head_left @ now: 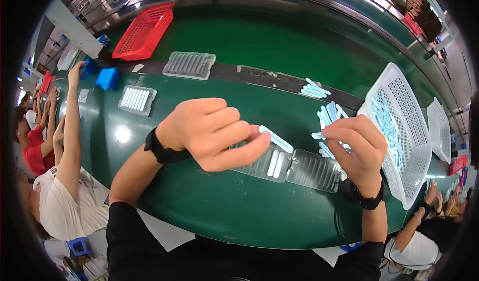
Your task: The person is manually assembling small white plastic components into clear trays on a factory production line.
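Observation:
My left hand (214, 136) pinches one end of a light blue stick (277, 140), slim with rounded ends. The stick slants above a clear slotted plastic case, whose left half (254, 167) has white sticks (275, 163) lying side by side, the rest of it partly behind my hand. Joined to it, the right half (314, 171) shows bare slots. My right hand (357, 146) is closed at the fingertips, with a short blue stick (318, 136) poking out from them. Just beyond those fingers lies a loose pile of light blue sticks (329, 112).
A white basket (414, 166) of blue sticks stands right. Farther off lie a smaller stick pile (314, 89), a clear slotted tray (189, 65) and a case with white sticks (135, 100). A red basket (144, 31) and blue box (107, 78) are far left. Co-workers sit both sides.

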A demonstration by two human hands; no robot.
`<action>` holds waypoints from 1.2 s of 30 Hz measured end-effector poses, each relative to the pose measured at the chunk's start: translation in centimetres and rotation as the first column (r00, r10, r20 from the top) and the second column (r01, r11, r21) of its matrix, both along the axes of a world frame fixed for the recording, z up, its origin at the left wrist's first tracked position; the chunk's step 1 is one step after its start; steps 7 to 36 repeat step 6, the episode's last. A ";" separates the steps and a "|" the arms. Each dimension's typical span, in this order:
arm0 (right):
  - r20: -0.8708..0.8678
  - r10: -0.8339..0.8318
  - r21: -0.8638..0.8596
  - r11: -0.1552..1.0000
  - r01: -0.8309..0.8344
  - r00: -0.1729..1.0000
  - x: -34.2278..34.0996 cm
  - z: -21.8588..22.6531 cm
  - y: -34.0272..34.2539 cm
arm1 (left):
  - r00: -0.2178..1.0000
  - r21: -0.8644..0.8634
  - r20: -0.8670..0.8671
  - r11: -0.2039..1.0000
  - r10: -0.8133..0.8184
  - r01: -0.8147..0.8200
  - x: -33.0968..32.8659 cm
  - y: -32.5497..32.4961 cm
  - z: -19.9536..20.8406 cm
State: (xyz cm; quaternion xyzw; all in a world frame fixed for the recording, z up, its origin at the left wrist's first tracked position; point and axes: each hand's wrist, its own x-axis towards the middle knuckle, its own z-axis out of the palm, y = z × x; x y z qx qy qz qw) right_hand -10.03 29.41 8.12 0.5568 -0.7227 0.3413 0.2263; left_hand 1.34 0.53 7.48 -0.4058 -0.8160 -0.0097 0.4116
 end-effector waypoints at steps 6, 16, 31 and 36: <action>0.038 0.033 0.053 0.998 -0.035 0.999 0.3 -0.3 -0.1 | 0.986 -0.092 -0.167 0.996 -0.023 0.008 0.8 -0.3 -0.3; 0.038 0.033 0.053 0.998 -0.035 0.999 0.3 -0.3 -0.1 | 0.986 -0.092 -0.167 0.996 -0.023 0.008 0.8 -0.3 -0.3; 0.038 0.033 0.053 0.998 -0.035 0.999 0.3 -0.3 -0.1 | 0.986 -0.092 -0.167 0.996 -0.023 0.008 0.8 -0.3 -0.3; 0.038 0.033 0.053 0.998 -0.035 0.999 0.3 -0.3 -0.1 | 0.986 -0.092 -0.167 0.996 -0.023 0.008 0.8 -0.3 -0.3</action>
